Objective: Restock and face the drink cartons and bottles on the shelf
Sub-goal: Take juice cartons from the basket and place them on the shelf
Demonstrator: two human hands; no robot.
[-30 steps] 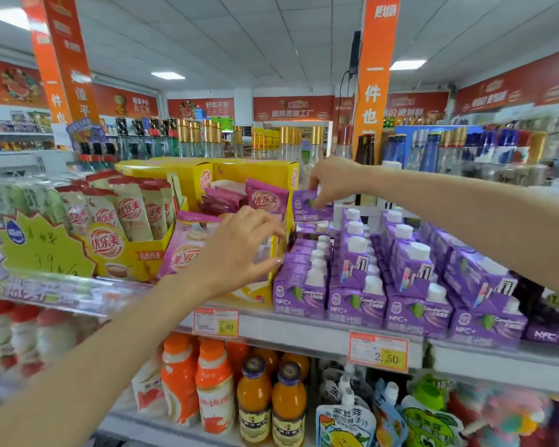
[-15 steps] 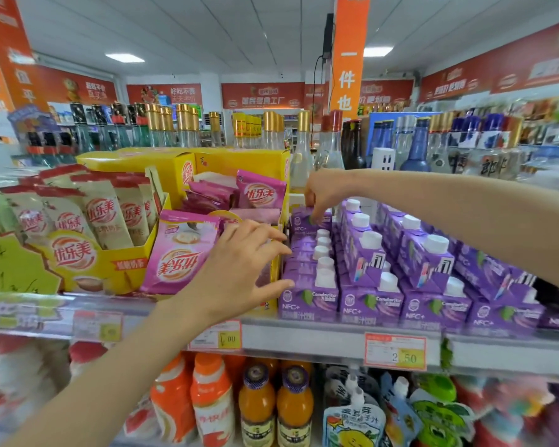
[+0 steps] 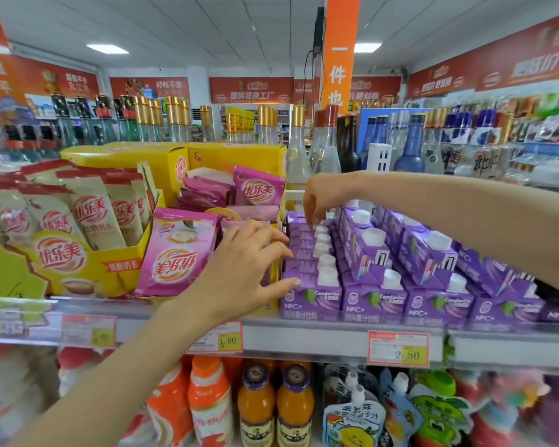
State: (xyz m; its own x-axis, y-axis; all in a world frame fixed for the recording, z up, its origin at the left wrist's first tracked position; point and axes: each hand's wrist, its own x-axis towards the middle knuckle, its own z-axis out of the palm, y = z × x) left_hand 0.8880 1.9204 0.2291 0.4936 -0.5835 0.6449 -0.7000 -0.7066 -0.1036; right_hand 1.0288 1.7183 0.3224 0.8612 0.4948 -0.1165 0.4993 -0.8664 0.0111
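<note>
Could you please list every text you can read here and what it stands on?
"NFC+": purple carton.
"Candorita": same carton.
"优乐美": pink pouch.
"2.50": price tag.
"一件也": orange banner.
Small print elsewhere is too blurred.

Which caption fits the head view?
Left hand touches the front purple drink carton; right hand reaches the row's back on a metal shelf.

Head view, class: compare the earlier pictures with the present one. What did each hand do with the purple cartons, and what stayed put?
The right hand lowered the purple carton it held aloft into the back of the leftmost row; its fingers now point down at it, grip unclear. The left hand stayed spread by that row's front; the other cartons kept still.
</note>
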